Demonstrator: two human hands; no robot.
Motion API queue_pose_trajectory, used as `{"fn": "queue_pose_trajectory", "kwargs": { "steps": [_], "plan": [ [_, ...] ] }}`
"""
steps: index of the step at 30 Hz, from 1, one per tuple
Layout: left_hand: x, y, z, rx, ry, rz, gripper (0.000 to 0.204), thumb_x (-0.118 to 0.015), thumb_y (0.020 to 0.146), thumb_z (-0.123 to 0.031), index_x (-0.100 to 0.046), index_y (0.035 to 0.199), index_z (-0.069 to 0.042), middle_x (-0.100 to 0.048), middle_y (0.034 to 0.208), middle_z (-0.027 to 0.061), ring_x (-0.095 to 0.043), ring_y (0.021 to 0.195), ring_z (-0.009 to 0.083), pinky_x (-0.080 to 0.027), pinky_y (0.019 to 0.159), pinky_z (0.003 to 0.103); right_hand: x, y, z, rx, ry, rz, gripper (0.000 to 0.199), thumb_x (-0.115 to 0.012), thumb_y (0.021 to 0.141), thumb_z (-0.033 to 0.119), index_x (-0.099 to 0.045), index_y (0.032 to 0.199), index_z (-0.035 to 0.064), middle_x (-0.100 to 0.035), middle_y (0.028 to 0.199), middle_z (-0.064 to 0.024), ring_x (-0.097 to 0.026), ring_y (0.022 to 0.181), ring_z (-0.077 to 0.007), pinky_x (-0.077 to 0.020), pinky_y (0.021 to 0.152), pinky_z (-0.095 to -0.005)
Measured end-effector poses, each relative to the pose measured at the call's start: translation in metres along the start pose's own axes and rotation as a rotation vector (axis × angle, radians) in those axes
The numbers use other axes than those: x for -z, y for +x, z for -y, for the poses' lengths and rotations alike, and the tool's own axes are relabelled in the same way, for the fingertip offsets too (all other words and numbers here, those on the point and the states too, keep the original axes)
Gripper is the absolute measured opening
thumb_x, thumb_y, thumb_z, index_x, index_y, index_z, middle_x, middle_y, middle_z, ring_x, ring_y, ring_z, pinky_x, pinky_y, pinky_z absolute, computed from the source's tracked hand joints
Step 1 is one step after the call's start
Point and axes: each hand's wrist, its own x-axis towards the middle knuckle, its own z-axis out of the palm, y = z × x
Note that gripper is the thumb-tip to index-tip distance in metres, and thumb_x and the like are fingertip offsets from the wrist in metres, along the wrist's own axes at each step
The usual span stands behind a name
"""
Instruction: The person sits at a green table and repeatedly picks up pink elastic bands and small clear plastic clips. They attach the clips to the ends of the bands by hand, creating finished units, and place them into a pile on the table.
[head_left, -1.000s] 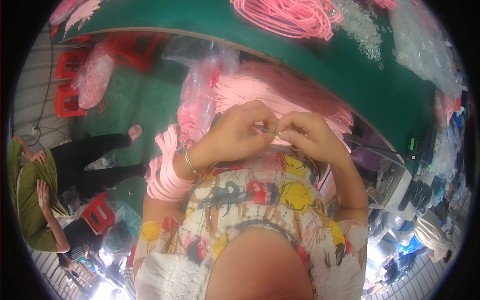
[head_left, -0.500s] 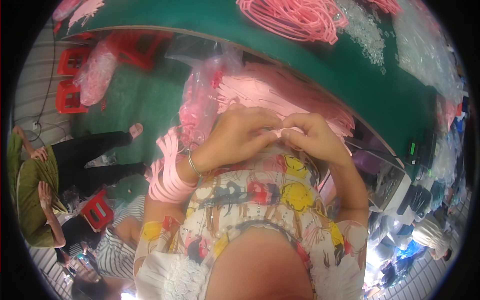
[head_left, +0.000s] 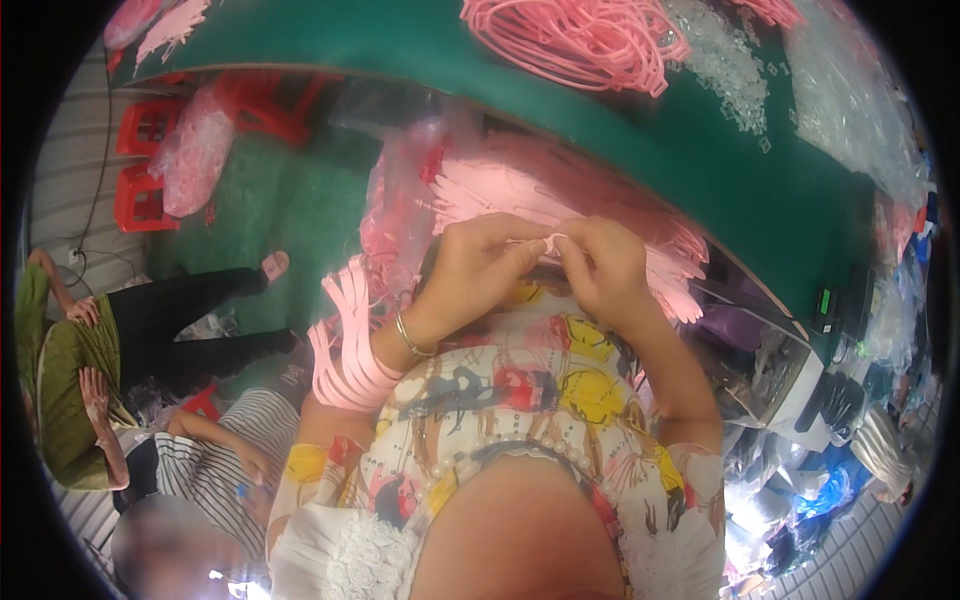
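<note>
My left hand [head_left: 478, 268] and my right hand [head_left: 608, 272] meet in front of my body, fingertips almost touching. Both are closed in a pinch on a small pale pink strap [head_left: 551, 243], most of it hidden by the fingers. Several pink straps hang looped around my left forearm [head_left: 345, 365], below a metal bangle [head_left: 408, 335] at the wrist. Just beyond my hands lies a large heap of pale pink straps [head_left: 490, 190], partly under the table edge.
A green table [head_left: 400, 40] curves across the far side, bearing a coil of pink cord [head_left: 575, 40] and clear small buckles [head_left: 730, 70]. Pink-filled plastic bags [head_left: 395, 195] stand at the left of the heap. Red stools [head_left: 143, 197] and other people [head_left: 70, 390] are farther left.
Both hands have drawn closer together, and the right hand has turned its fingers more upright around the strap. At the lower left, a person in stripes has shifted.
</note>
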Motion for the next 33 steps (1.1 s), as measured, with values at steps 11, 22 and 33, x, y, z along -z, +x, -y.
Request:
{"fn": "queue_pose_trajectory", "kwargs": {
  "steps": [11, 22, 33],
  "plan": [
    [0.010, -0.002, -0.028, -0.455, 0.727, 0.107, 0.022, -0.064, 0.083, -0.029, -0.067, 0.079, -0.007, -0.063, 0.069, 0.0091, -0.059, 0.065, 0.0272, -0.035, 0.072, 0.039, 0.012, 0.002, 0.013, 0.188, -0.046, 0.062, 0.011, -0.066, 0.073, 0.001, -0.061, 0.083, 0.0014, -0.061, 0.073, -0.0133, -0.058, 0.063, -0.0314, -0.0455, 0.059, -0.0389],
    [0.012, -0.006, -0.017, -0.737, 0.883, 0.007, 0.011, -0.067, 0.076, -0.014, -0.064, 0.083, -0.006, -0.061, 0.072, 0.0053, -0.055, 0.062, 0.0219, -0.033, 0.064, 0.035, 0.033, 0.009, 0.023, -0.285, 0.285, 0.331, 0.014, -0.060, 0.085, 0.013, -0.063, 0.087, -0.0011, -0.061, 0.074, -0.0137, -0.058, 0.065, -0.0251, -0.0451, 0.059, -0.0326],
    [0.016, -0.007, -0.007, -0.714, 0.730, 0.048, 0.008, -0.067, 0.075, -0.011, -0.065, 0.081, -0.006, -0.062, 0.072, 0.0056, -0.055, 0.062, 0.0204, -0.032, 0.061, 0.034, 0.026, 0.015, 0.025, -0.777, 0.597, 0.520, 0.020, -0.052, 0.087, 0.015, -0.061, 0.077, 0.0019, -0.057, 0.067, 0.0003, -0.049, 0.060, -0.0052, -0.0397, 0.053, -0.0248]
  ]
}}
